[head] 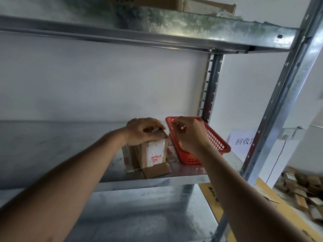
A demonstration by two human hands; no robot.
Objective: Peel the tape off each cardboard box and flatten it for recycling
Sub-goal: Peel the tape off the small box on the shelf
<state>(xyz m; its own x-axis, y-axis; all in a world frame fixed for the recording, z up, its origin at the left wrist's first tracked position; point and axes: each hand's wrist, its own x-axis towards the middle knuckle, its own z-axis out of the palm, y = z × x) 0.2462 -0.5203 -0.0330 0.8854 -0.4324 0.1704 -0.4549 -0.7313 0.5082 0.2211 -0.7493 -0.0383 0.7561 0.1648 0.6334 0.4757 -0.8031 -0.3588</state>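
**boxnoob:** Only the head view to go on. How far along does this look?

**tapepuller:** Early-to-middle, I'd guess. The small cardboard box (pixel 148 152) sits on the metal shelf (pixel 52 145), near the front edge, just left of the red basket (pixel 216 140). It's standing up and not flattened. One bottom flap (pixel 156 171) is already folded out onto the shelf, so it looks partly opened. There's clear tape (pixel 157 151) over the white label on the front face, so plenty left to peel.

**boxnoob:** And the hands?

**tapepuller:** Left hand (pixel 143 131) is on top of the box, fingers curled over the top edge, gripping it or holding it steady. Right hand (pixel 188 133) is over the basket with thumb and fingertips drawn together like a pinch. Could be a strip of clear tape going into the basket, but I honestly can't tell whether anything's in it, too small and see-through.

**boxnoob:** Anything in the basket?

**tapepuller:** Can't make it out, the hand covers most of it.

**boxnoob:** What else is waiting?

**tapepuller:** Lower right on the floor there's a pile of small boxes (pixel 304 191), looks like a heap, and I can't tell which are done. There's a paper sign (pixel 243 140) behind the basket and some cardboard (pixel 209 6) up on the top shelf. So my read: this box needs its remaining tape off and then squashing, and more boxes probably follow.
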